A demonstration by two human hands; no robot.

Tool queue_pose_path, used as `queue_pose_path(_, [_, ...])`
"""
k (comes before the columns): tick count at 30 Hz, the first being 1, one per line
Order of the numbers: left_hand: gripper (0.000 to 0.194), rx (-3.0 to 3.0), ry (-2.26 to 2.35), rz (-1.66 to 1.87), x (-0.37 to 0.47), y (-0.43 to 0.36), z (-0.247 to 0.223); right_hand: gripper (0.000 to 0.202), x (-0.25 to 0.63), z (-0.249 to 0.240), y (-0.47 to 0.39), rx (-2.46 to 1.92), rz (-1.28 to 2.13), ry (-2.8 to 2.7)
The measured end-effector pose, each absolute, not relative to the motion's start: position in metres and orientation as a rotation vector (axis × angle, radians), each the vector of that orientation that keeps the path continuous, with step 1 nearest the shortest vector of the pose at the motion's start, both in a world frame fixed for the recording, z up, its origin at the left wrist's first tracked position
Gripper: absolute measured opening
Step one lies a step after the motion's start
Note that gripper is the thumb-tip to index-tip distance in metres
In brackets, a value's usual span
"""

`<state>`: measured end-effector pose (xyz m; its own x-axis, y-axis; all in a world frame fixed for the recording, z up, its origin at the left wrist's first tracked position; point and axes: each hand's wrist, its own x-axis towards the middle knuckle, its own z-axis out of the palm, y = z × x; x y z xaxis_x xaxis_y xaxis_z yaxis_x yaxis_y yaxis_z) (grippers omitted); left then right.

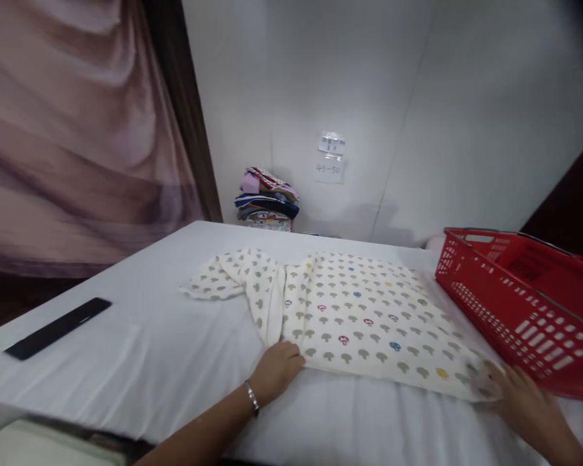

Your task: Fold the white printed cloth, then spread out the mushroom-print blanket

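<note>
A cream shirt [364,310] printed with grey and a few coloured mushrooms lies on the white-covered table, its sleeve end to the left and its body stretching right. With fingers closed, my left hand [278,369] grips the shirt's near edge by the folded upper part; a silver bracelet circles the wrist. At the lower right corner of the cloth, my right hand [529,398] is closed on the fabric, slightly blurred, and the corner bunches at its fingers. The thumb and fingertips there are partly covered by cloth.
A red plastic basket [515,304] stands on the right, close to my right hand. On the left lies a flat black strip [58,327]. Folded clothes [267,197] are stacked beyond the table's far edge, near paper labels [330,158] on the wall. A pink curtain [78,129] hangs at left.
</note>
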<state>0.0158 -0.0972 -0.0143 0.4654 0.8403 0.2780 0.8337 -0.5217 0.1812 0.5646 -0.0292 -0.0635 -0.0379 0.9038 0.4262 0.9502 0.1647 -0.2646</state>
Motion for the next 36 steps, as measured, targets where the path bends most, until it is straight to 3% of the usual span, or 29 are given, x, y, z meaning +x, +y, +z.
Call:
queue_pose_path(2, [0.023, 2.689, 1.532, 0.553, 0.019, -0.096, -0.013, 0.073, 0.494, -0.054, -0.034, -1.489, -0.091, -2.094])
queue_pose_path(6, [0.019, 2.698, 1.532, 0.543, 0.025, -0.094, -0.005, 0.066, 0.319, -0.025, -0.057, -1.074, 0.224, -2.364])
queue_pose_path(11, [0.015, 2.646, 1.534, 0.552, 0.023, -0.091, 0.009, 0.031, 0.199, -0.002, -0.07, -0.957, 0.288, -2.465])
queue_pose_path(15, [0.015, 2.711, 1.37, 0.52, 0.007, -0.084, 0.01, 0.022, 0.191, -0.011, -0.069, -0.956, 0.327, -2.465])
queue_pose_path(21, [0.021, 2.715, 1.212, 0.469, -0.042, -0.053, 0.016, 0.038, 0.199, -0.022, -0.079, -1.002, 0.444, -2.487])
queue_pose_path(25, [0.032, 2.452, 1.636, 0.445, -0.065, -0.005, 0.032, 0.041, 0.194, -0.023, -0.081, -1.059, 0.411, -2.474])
queue_pose_path(29, [0.029, 2.105, 2.114, 0.434, -0.062, 0.052, 0.04, 0.045, 0.191, -0.027, -0.082, -1.055, 0.434, -2.442])
queue_pose_path(36, [0.054, 1.584, 2.298, 0.485, -0.054, 0.101, 0.027, 0.03, 0.193, -0.029, -0.083, -0.936, 0.386, -2.484])
